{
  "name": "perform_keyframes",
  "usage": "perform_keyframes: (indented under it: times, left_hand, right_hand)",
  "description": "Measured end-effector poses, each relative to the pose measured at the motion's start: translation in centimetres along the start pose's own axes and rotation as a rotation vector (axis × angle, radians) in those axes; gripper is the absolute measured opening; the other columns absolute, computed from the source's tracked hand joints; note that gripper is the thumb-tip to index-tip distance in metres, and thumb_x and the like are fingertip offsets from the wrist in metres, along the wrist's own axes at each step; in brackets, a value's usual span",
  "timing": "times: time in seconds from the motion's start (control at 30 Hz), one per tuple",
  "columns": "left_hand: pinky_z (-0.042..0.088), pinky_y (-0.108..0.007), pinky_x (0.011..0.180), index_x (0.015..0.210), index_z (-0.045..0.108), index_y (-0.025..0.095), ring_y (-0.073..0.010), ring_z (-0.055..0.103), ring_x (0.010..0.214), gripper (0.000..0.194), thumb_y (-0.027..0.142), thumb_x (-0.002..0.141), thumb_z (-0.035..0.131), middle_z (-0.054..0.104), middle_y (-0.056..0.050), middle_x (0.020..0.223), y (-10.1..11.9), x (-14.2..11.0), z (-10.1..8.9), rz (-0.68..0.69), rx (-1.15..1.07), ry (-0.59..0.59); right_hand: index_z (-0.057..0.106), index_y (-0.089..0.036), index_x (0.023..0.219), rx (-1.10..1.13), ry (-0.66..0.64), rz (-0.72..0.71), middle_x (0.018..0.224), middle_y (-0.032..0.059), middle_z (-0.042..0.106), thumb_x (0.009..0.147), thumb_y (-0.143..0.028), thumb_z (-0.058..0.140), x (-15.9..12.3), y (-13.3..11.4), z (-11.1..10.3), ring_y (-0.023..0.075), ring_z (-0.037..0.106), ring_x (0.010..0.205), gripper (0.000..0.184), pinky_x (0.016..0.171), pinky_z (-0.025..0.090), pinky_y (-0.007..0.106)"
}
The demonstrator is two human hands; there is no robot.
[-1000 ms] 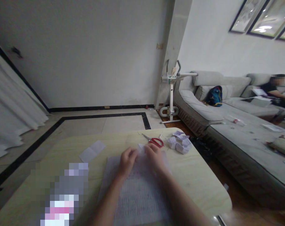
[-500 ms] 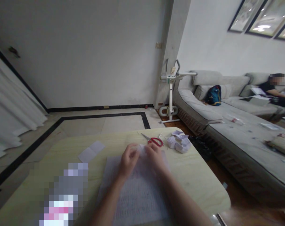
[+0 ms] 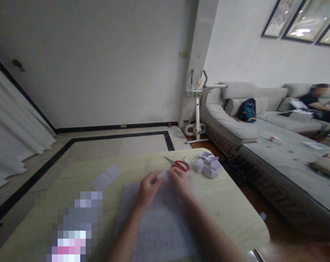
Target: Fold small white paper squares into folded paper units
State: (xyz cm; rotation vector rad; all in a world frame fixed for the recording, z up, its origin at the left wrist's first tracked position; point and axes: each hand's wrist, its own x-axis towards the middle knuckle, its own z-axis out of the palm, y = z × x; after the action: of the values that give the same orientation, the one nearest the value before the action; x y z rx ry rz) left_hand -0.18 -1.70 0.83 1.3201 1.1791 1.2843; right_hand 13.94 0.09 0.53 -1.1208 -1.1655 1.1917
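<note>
Between my two hands is a small piece of white paper point(image 3: 162, 174), pinched by the fingers of both. My left hand point(image 3: 150, 185) grips its left side with fingers curled, and my right hand point(image 3: 178, 182) closes on its right side, hiding much of it. Beneath my hands and forearms lies a large sheet covered in writing point(image 3: 159, 225). Just beyond my right hand rest red-handled scissors point(image 3: 182, 166), blades pointing left. Several folded paper pieces point(image 3: 208, 165) are clustered to their right. A creased paper slip point(image 3: 107, 177) lies off to the left.
The light wooden table point(image 3: 233, 211) has rounded corners. A pixelated object point(image 3: 72, 229) stands at its left front. Beyond the table are a white exercise machine point(image 3: 197, 109), a grey sofa point(image 3: 285, 156) with a blue backpack point(image 3: 247, 110), and a seated person point(image 3: 314, 103).
The camera view has shifted very slightly. My left hand has moved a little around the paper, while both hands stay at nearly the same spot over the sheet.
</note>
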Motion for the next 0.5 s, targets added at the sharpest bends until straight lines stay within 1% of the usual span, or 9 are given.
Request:
perform_keyframes:
  times: [0.13, 0.37, 0.5]
  left_hand:
    - [0.051, -0.028, 0.074, 0.103, 0.065, 0.015, -0.0202, 0.065, 0.083, 0.037, 0.032, 0.07, 0.067, 0.069, -0.008, 0.1, 0.14, 0.02, -0.04, -0.03, -0.021, 0.021]
    - [0.051, -0.025, 0.064, 0.103, 0.066, 0.014, -0.0168, 0.065, 0.069, 0.035, 0.033, 0.074, 0.062, 0.07, -0.006, 0.087, 0.84, -0.01, -0.36, -0.034, 0.019, 0.034]
    - [0.051, -0.025, 0.061, 0.105, 0.065, 0.013, -0.0175, 0.064, 0.068, 0.038, 0.034, 0.073, 0.063, 0.07, -0.006, 0.081, 0.91, -0.03, -0.38, -0.059, 0.021, 0.027]
  right_hand:
    - [0.055, -0.02, 0.062, 0.014, 0.014, -0.018, 0.054, -0.0024, 0.045, 0.075, -0.025, 0.052, 0.05, -0.4, -0.08, 0.0119, 0.04, 0.05, 0.014, 0.048, 0.03, 0.024]
    - [0.058, -0.018, 0.064, -0.081, -0.018, -0.032, 0.062, -0.0009, 0.053, 0.071, -0.021, 0.055, 0.03, -0.73, -0.05, 0.012, 0.045, 0.056, 0.008, 0.053, 0.034, 0.023]
    - [0.059, -0.018, 0.065, -0.124, -0.011, -0.045, 0.063, -0.0003, 0.055, 0.073, -0.026, 0.056, 0.02, -0.54, 0.0, 0.0128, 0.047, 0.058, 0.012, 0.054, 0.036, 0.024]
